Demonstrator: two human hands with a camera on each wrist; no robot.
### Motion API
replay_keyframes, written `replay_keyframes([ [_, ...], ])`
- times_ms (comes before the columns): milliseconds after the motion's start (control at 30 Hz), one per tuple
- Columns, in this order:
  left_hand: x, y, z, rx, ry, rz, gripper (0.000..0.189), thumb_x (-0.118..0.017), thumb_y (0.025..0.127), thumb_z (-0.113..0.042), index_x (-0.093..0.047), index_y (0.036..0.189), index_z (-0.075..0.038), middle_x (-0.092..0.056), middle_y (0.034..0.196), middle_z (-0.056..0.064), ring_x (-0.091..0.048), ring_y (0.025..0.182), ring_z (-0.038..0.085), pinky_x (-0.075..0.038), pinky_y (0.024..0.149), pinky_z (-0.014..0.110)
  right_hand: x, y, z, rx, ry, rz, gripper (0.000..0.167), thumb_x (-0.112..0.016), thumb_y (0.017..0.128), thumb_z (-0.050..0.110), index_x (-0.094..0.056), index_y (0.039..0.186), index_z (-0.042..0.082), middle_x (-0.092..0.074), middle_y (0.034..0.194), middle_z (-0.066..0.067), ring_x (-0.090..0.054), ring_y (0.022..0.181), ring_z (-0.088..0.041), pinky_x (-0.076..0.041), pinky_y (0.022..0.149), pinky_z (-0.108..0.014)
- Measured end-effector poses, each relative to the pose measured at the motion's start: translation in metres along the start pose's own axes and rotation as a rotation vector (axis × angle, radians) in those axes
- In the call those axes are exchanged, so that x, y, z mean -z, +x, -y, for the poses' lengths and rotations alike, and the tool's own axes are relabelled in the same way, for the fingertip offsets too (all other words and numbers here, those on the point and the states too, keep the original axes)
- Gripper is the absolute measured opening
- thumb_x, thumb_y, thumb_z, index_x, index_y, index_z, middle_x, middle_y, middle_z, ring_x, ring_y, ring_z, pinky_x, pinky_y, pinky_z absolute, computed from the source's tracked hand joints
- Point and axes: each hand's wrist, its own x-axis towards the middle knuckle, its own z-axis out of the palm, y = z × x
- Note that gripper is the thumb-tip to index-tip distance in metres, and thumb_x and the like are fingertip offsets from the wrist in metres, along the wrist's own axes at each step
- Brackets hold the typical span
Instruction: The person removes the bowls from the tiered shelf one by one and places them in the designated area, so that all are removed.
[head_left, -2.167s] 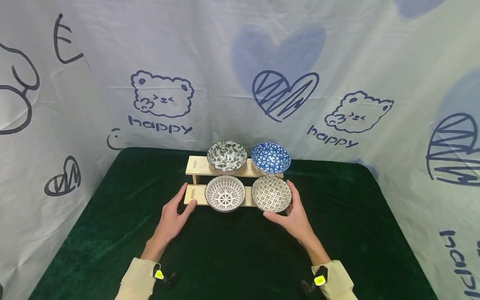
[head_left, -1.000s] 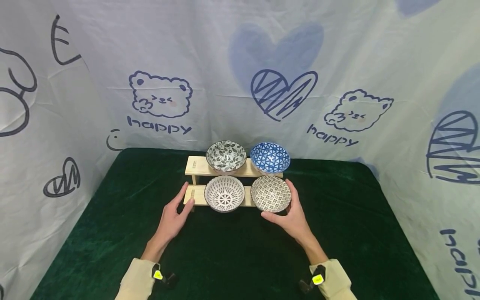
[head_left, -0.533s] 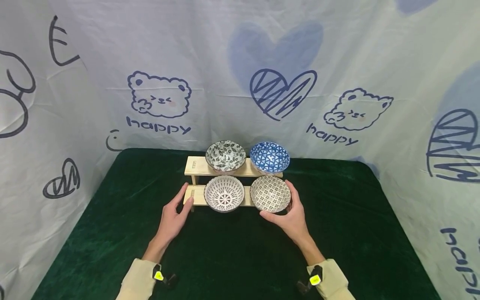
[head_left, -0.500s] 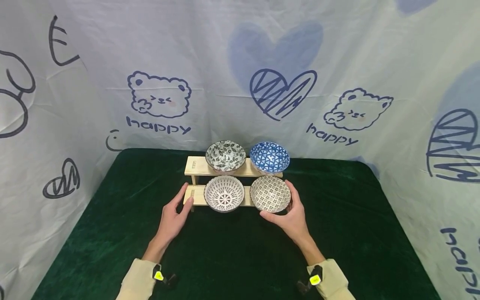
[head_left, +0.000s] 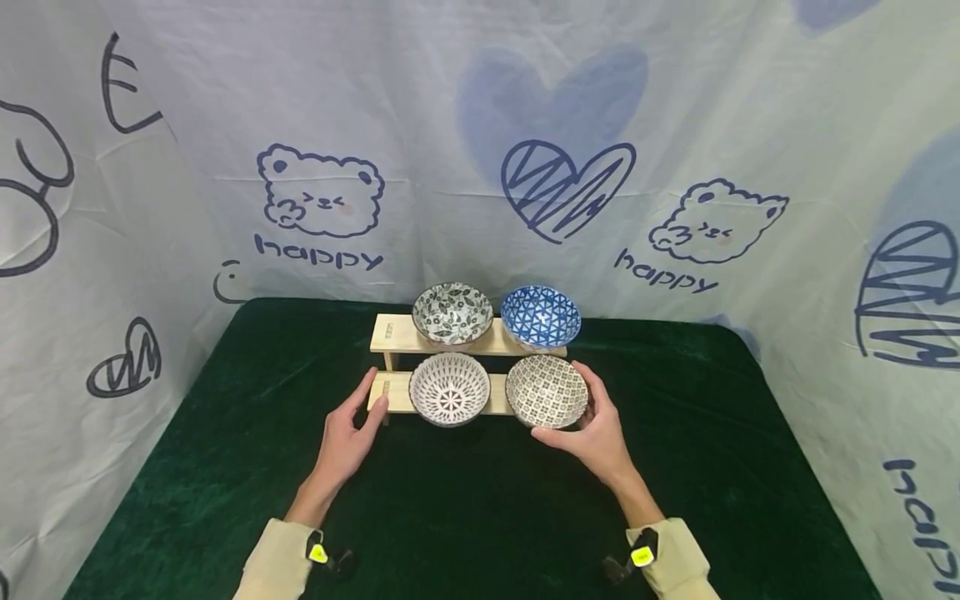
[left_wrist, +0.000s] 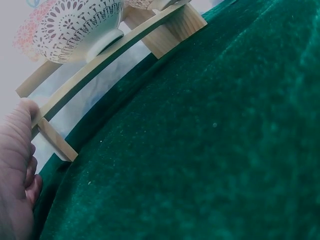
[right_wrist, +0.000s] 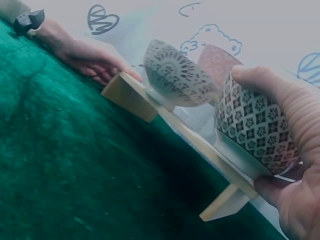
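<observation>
A two-step wooden rack carries two bowls on each step. My left hand grips the left end of its lower step; the left wrist view has the thumb against the end of the board. At the lower right, my right hand holds a small bowl with a brown lattice pattern, thumb at the near rim and fingers round the right side. In the right wrist view this bowl's foot is right at the board. Left of it sits a white bowl with dark radiating marks.
On the upper step stand a black-and-white leaf-patterned bowl and a blue triangle-patterned bowl. Dark green velvet cloth covers the table. A white printed curtain hangs close behind the rack and along both sides.
My right hand and the lattice-patterned bowl have shifted slightly right and nearer me, widening the gap to the white bowl. My left hand and the rack stay put.
</observation>
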Motion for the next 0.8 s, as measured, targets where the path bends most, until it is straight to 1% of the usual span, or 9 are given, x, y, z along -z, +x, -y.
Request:
replay_keyframes([
  [100, 0.000, 0.000, 0.000, -0.001, -0.003, -0.002, 0.063, -0.058, 0.108, -0.039, -0.039, 0.162, -0.015, -0.037, 0.167, 0.003, -0.037, 0.153, 0.029, -0.031, 0.123, 0.058, 0.005, 0.001, 0.000, -0.001, 0.028, 0.040, 0.107, -0.092, 0.076, 0.002, -0.028, 0.161, 0.007, -0.037, 0.162, -0.014, -0.043, 0.144, -0.035, -0.040, 0.110, -0.015],
  [133, 0.001, 0.000, 0.000, -0.002, -0.002, -0.003, 0.063, -0.058, 0.108, -0.040, -0.040, 0.162, -0.014, -0.037, 0.167, 0.003, -0.037, 0.153, 0.029, -0.031, 0.123, 0.058, 0.006, 0.001, 0.000, 0.002, 0.032, 0.052, 0.107, -0.092, 0.076, 0.001, -0.028, 0.161, 0.006, -0.037, 0.162, -0.015, -0.043, 0.144, -0.036, -0.040, 0.109, -0.014],
  [333, 0.000, 0.001, 0.000, -0.023, -0.002, -0.012, 0.062, -0.059, 0.108, -0.038, -0.040, 0.162, -0.013, -0.039, 0.166, 0.004, -0.039, 0.152, 0.029, -0.031, 0.123, 0.057, 0.016, 0.003, 0.003, 0.043, 0.038, 0.101, 0.106, -0.092, 0.074, -0.001, -0.028, 0.160, 0.004, -0.038, 0.160, -0.016, -0.044, 0.142, -0.039, -0.042, 0.109, -0.015],
  [467, 0.000, 0.001, 0.000, -0.026, -0.001, -0.011, 0.063, -0.059, 0.108, -0.038, -0.040, 0.162, -0.013, -0.038, 0.166, 0.005, -0.038, 0.153, 0.029, -0.031, 0.123, 0.058, 0.025, 0.004, 0.004, 0.060, 0.029, 0.106, 0.106, -0.092, 0.074, -0.002, -0.028, 0.159, 0.003, -0.038, 0.159, -0.017, -0.045, 0.140, -0.039, -0.043, 0.108, -0.015],
  [800, 0.000, -0.001, 0.000, -0.012, -0.006, -0.007, 0.063, -0.059, 0.108, -0.039, -0.040, 0.162, -0.014, -0.038, 0.167, 0.003, -0.037, 0.153, 0.028, -0.031, 0.123, 0.057, 0.045, 0.008, 0.001, 0.060, 0.011, 0.105, 0.106, -0.092, 0.072, -0.005, -0.031, 0.159, 0.007, -0.040, 0.156, -0.019, -0.047, 0.135, -0.038, -0.045, 0.105, -0.015],
])
